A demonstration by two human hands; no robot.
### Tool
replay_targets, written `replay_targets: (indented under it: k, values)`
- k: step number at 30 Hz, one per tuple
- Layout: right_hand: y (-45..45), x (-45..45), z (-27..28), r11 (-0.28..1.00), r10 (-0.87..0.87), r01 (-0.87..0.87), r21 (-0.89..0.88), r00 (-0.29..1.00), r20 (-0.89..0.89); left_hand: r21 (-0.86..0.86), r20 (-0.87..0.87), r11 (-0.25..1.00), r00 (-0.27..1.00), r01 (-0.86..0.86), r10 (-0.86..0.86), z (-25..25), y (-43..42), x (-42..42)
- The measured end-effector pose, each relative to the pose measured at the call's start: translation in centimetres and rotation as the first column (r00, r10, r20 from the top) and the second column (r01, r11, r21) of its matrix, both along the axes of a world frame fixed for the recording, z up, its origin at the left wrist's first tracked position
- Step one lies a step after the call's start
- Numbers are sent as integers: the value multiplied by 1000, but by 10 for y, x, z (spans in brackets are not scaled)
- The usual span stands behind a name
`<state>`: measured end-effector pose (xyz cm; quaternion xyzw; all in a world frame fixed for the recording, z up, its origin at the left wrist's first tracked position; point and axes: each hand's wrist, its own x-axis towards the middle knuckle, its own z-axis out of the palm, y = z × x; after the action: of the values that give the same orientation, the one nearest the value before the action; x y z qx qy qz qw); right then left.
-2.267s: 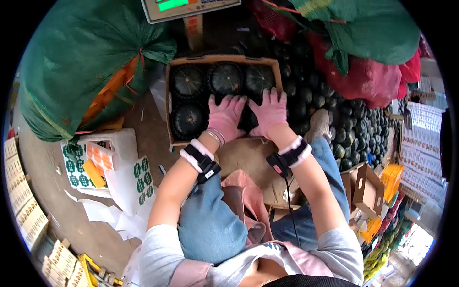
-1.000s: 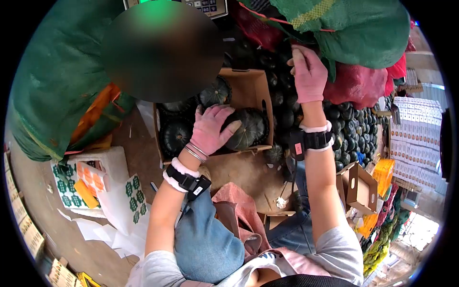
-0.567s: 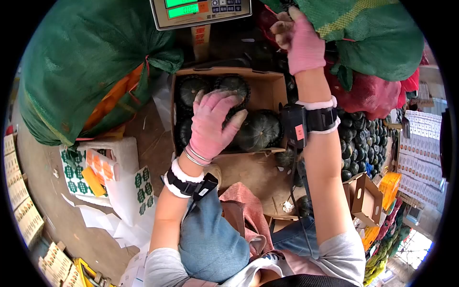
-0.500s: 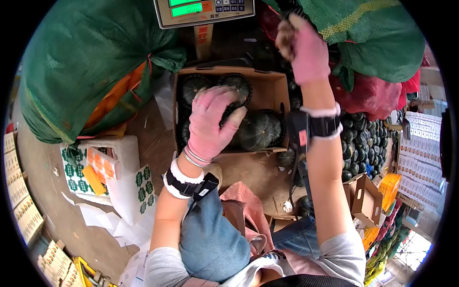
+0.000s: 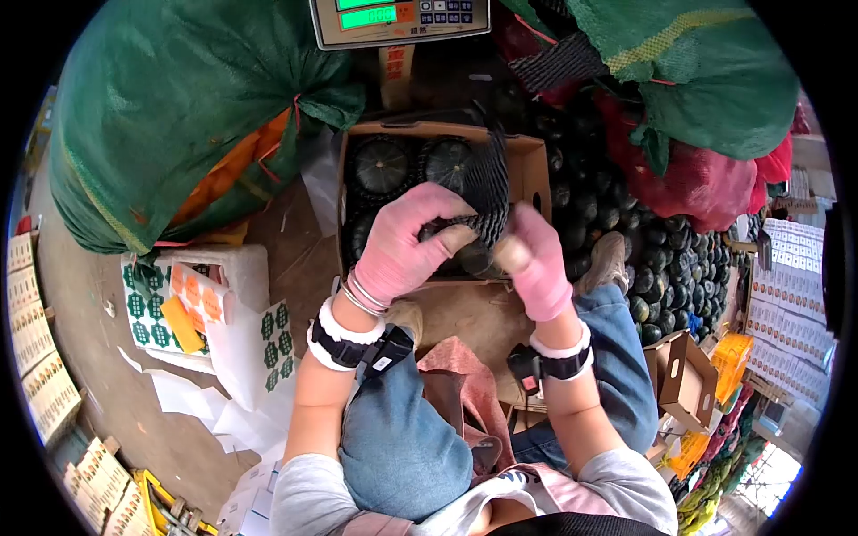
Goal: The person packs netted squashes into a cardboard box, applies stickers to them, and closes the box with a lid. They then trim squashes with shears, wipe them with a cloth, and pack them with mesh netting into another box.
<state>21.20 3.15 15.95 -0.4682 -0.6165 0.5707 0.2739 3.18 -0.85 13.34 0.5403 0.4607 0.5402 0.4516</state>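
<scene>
A black mesh sleeve [image 5: 489,183] is stretched between my hands above an open cardboard box [image 5: 529,170]. My left hand [image 5: 402,241], in a pink fingerless glove, pinches its left edge. My right hand [image 5: 538,268], gloved alike and slightly blurred, is closed at its right edge. Inside the box a dark green squash [image 5: 382,166] sits at the back left, and another squash [image 5: 447,164] sits beside it, both in black mesh. More squash in the front of the box are partly hidden by my hands and the sleeve.
A digital scale [image 5: 402,22] stands behind the box. Large green sacks [image 5: 179,116] flank it. Many loose squash [image 5: 661,268] cover the floor at right, near a small open carton [image 5: 684,380]. A white foam box [image 5: 241,277] with sticker sheets is at left. More black mesh sleeves [image 5: 559,64] lie at upper right.
My right hand has come down from the upper right to above the box, and a black mesh sleeve is now between both hands. My left hand has shifted slightly right and down.
</scene>
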Motion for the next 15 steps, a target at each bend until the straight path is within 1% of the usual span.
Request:
replay_targets:
  k: [1,2,4,5,7,8,9,10,11,12,13,14,15]
  values:
    - [-6,-7,5,993,-93,89,-78,995,-48,-72,61,997,998,22,-18,0,-1,2]
    - [-10,-4,2,990,-68,56,131,993,95,-90,187,994,982,57,-39,-1,-2,6]
    - [-16,-17,4,991,-122,132,36,969,-213,-115,426,984,902,135,-74,-1,-3,17]
    - [-16,-16,7,989,-147,148,-14,970,-195,-184,526,972,850,147,-30,2,-4,20]
    - [-14,-14,11,978,-190,173,-114,969,-156,-232,618,963,785,141,34,0,-6,18]
    - [-13,-11,9,981,-185,173,-90,973,-136,-256,659,957,749,138,68,-1,-6,17]
    - [-11,-7,6,983,-178,171,-65,977,-116,-208,525,973,851,102,23,-2,-6,18]
    - [-10,-4,1,985,-170,167,-40,981,-95,-165,378,985,926,42,24,-3,-7,19]
    - [-11,-4,-4,975,-205,210,68,976,-65,-111,221,994,975,-11,36,-4,-9,20]
    - [-12,-4,-7,962,-241,246,118,969,-56,-49,60,997,997,-54,57,-5,-10,21]
    - [-14,-5,-9,944,-279,283,169,959,-48,-3,-105,995,989,-101,100,-3,-10,22]
    - [-15,-6,-12,922,-317,319,218,947,-42,51,-265,989,953,-136,145,0,-10,23]
    - [-17,-6,-17,917,-315,312,247,949,-30,110,-414,980,889,-164,195,4,-10,24]
